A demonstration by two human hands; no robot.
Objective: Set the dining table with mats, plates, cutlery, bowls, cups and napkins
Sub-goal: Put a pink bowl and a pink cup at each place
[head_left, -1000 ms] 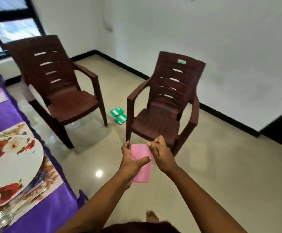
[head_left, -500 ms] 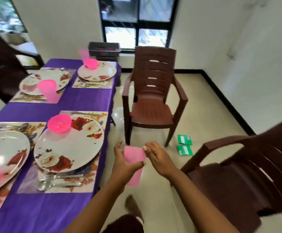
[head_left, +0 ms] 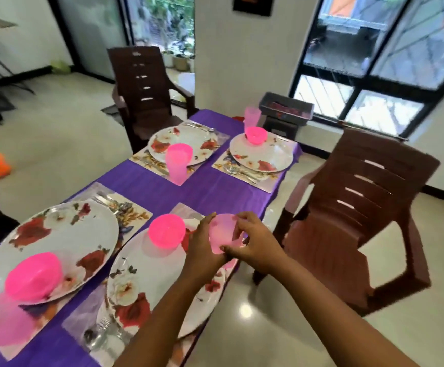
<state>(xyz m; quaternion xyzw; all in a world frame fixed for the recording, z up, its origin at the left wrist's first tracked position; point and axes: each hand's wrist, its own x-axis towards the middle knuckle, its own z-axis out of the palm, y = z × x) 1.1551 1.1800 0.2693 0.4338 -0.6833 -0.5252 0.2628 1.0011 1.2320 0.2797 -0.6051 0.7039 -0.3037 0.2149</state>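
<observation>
Both hands hold one pale pink cup (head_left: pixel 222 233) above the near right place setting. My left hand (head_left: pixel 202 250) grips its left side and my right hand (head_left: pixel 252 243) its right side. Under them lies a floral plate (head_left: pixel 146 282) on a mat, with a pink bowl (head_left: pixel 166 230) on its far part. Cutlery (head_left: pixel 101 336) lies at the plate's near end. The purple-clothed table (head_left: pixel 197 192) bears three more settings: a plate with a pink bowl (head_left: pixel 34 276) at the left, a cup (head_left: pixel 178 162) at the far left, a bowl (head_left: pixel 255 135) and cup (head_left: pixel 252 116) at the far right.
A brown plastic chair (head_left: pixel 353 207) stands close to the table's right edge, another chair (head_left: pixel 142 88) at the far left. A dark tray (head_left: pixel 285 111) sits on a stand beyond the table's far end. A blurred pink cup (head_left: pixel 1 324) shows at the near left.
My view has swung from the chairs and floor round to the table. Both hands have carried the pink cup over the near right plate.
</observation>
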